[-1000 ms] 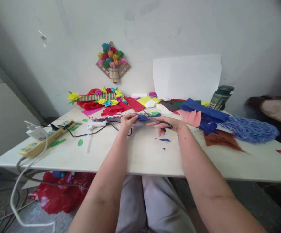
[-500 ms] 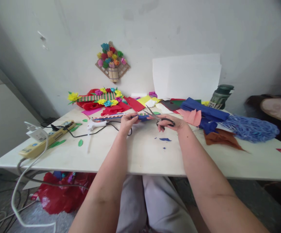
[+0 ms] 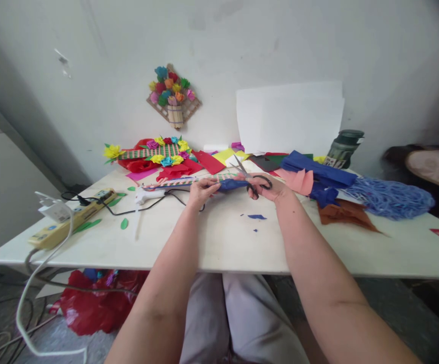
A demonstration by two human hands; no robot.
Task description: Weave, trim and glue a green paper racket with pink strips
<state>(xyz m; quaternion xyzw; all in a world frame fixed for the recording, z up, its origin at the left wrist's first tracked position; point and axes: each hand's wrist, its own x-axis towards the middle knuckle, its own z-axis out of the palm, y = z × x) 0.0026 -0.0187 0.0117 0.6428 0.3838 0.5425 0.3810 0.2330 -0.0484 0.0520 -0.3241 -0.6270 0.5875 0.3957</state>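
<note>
Between my hands stretches a piece of blue crepe paper (image 3: 233, 185). My left hand (image 3: 203, 191) pinches its left end. Black-handled scissors (image 3: 252, 183) are held in my right hand (image 3: 270, 189), their blades slightly parted and pointing up and to the left, away from the paper. Fingers of that same hand also touch the paper's right end. Behind the paper lies a striped woven strip (image 3: 177, 182). Small blue scraps (image 3: 257, 217) rest on the table below my right hand.
A white glue gun (image 3: 149, 195) with a black cord lies left of my hands, near a power strip (image 3: 71, 218) and green paper leaves (image 3: 124, 223). Coloured paper, blue yarn (image 3: 391, 197) and a dark green bottle (image 3: 345, 148) stand to the right. A flower-decorated woven piece (image 3: 149, 153) lies behind.
The blue paper is now drawn out wider between my hands, with more of it showing. My right fingers have come to its right end, and the scissors have shifted slightly right and up.
</note>
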